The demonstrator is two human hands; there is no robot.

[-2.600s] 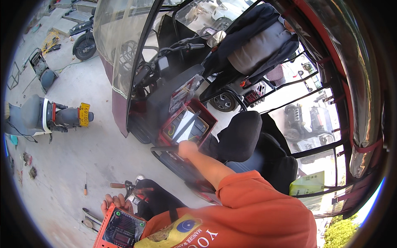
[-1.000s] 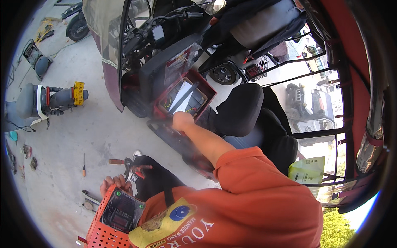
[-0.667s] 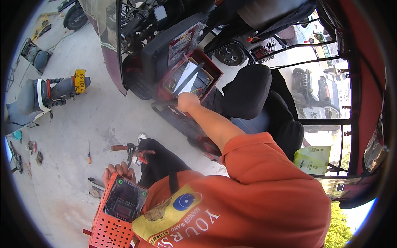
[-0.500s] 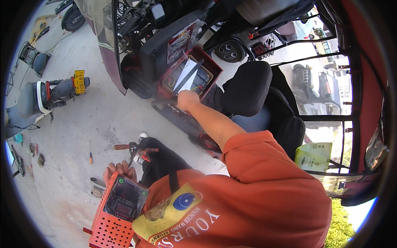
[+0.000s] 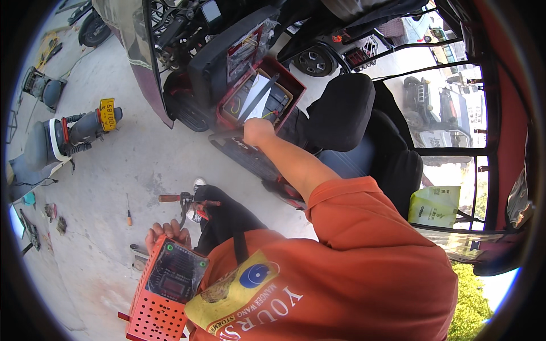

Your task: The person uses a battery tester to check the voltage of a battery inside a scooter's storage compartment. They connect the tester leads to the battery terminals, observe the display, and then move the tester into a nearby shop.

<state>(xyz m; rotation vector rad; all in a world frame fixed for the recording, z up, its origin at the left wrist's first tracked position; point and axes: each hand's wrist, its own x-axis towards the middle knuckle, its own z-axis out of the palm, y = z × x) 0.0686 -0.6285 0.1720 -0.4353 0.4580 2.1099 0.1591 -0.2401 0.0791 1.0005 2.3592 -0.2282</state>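
Note:
My left hand (image 5: 166, 234) is curled over the upper end of an orange perforated metal box (image 5: 156, 312). A dark display panel (image 5: 175, 273) with two green round spots sits on the box. Stretched forward, my right hand (image 5: 259, 132) is closed at the near edge of an open red compartment (image 5: 300, 90). Its fingertips are hidden, and I cannot make out what they grip. Inside lie dark battery-like blocks (image 5: 277, 101), a white sheet (image 5: 260, 108) and a yellow wire (image 5: 268, 117). A black strap (image 5: 259, 98) crosses the sheet, reaching close to this hand.
A raised black seat (image 5: 213, 62) stands behind the compartment, with a black backrest (image 5: 341, 112) to its right. Red-handled metal parts (image 5: 187, 200) appear beside my leg. A screwdriver (image 5: 129, 213) lies on the concrete floor. A parked scooter (image 5: 62, 136) is at left.
The view has shifted slightly. Both hands keep nearly the same place and grip, the left on the orange box and the right at the compartment's edge.

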